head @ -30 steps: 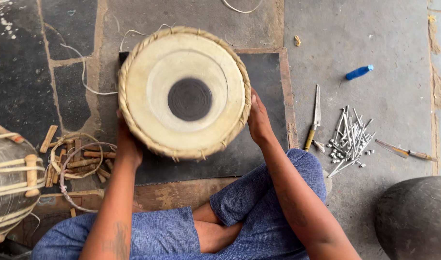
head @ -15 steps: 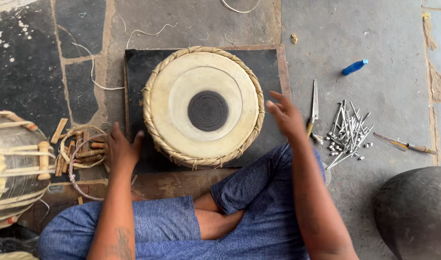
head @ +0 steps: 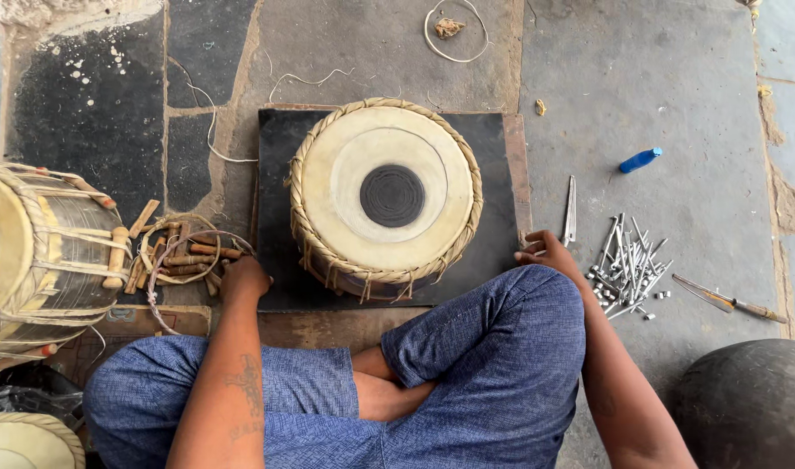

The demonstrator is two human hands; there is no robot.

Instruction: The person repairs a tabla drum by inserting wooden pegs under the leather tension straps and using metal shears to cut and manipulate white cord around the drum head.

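The tabla drum [head: 386, 198] sits upright on a dark square slab [head: 280, 174] laid on the stone floor [head: 640, 69], its pale skin with the black centre spot facing straight up, braided strap ringing the rim. Neither hand is on it — that's the headline. The left hand [head: 244, 280] is down at the slab's near left corner, fingers curled under so I cannot tell whether it grips anything; it rests just beside the bundle of wooden pegs [head: 184, 260] tangled in cord. The right hand [head: 547, 253] lies at the slab's right edge by the denim-clad knee [head: 510, 321], fingers loose and apart, nothing in them.

To my eye this is a pause between bouts of work: the drum is set down and centred, and the hands are out at the sides where the tools are. On the right, a slim metal blade [head: 570, 211] lies close to the fingertips, then a heap of shiny metal rods and bolts [head: 627, 265], a blue cap-like piece [head: 640, 160] farther off, and a chisel-like tool [head: 732, 301] beyond. On the left, a second drum [head: 41, 252] lies on its side with pegs under its straps.

Whichever tool comes up first, it calls for a clean pick — a single peg out of that tangle, or the blade without scattering the rods — while the drum stays square on the slab.
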